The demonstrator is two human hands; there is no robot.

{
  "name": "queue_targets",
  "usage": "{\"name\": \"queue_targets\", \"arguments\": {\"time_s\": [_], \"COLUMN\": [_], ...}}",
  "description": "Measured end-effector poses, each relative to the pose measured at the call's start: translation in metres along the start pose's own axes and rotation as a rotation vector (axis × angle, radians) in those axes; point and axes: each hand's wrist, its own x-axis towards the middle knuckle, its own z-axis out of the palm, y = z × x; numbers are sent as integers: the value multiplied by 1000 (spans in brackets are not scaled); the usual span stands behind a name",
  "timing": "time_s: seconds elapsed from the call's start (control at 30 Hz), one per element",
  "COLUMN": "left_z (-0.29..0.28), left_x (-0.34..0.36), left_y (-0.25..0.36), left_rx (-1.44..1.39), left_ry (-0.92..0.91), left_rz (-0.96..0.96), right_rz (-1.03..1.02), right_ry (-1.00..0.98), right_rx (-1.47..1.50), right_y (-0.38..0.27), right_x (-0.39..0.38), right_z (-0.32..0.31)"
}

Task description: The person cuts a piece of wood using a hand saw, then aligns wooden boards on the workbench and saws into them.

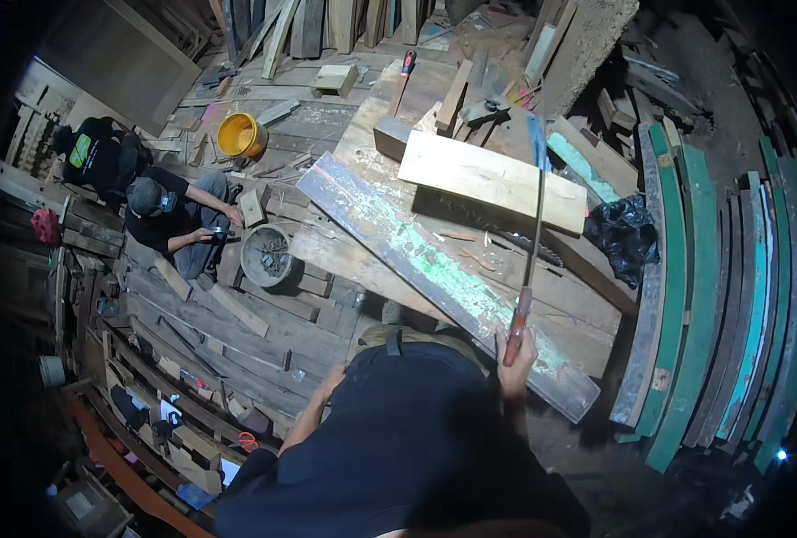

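My right hand (517, 359) grips the reddish-brown handle of a long, thin metal tool (536, 229). Its narrow shaft points away from me to a flat bluish end; I cannot make out its exact kind. The tool crosses above a pale planed timber (492, 179), though contact between them is unclear. Nearer to me, a long board with flaking green paint (407, 247) lies aslant on the worktable (578, 309), passing close to my right hand. My left hand (331, 384) hangs beside my waist, near no workpiece, its fingers mostly hidden.
A red-and-black-handled tool (407, 65) and wood offcuts lie on the table's far end. Green-painted boards (685, 305) stand stacked at right, beside a black plastic bag (622, 235). At left, two people sit low near a grey bucket (268, 256) and a yellow bucket (241, 136).
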Motion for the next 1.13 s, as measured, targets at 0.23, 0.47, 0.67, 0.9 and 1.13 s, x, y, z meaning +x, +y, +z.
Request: {"name": "queue_targets", "arguments": {"time_s": [0.23,0.47,0.67,0.9,1.13], "left_z": [-47,-72,-68,-53,-51], "left_x": [35,62,78,134,114], "left_y": [29,17,14,11,41], "left_rx": [-95,93,471,310,45], "left_ry": [-230,-307,-358,-584,-622], "left_rz": [102,451,317,673,622], "right_rz": [-60,91,225,371,385], "right_ry": [-304,-390,-376,-138,-129], "right_rx": [-213,-208,-112,-70,-98], "right_y": [2,0,-36,-67,-75], "right_x": [5,-1,0,18,28], "right_z": [-9,-11,-21,-16,-7]}}
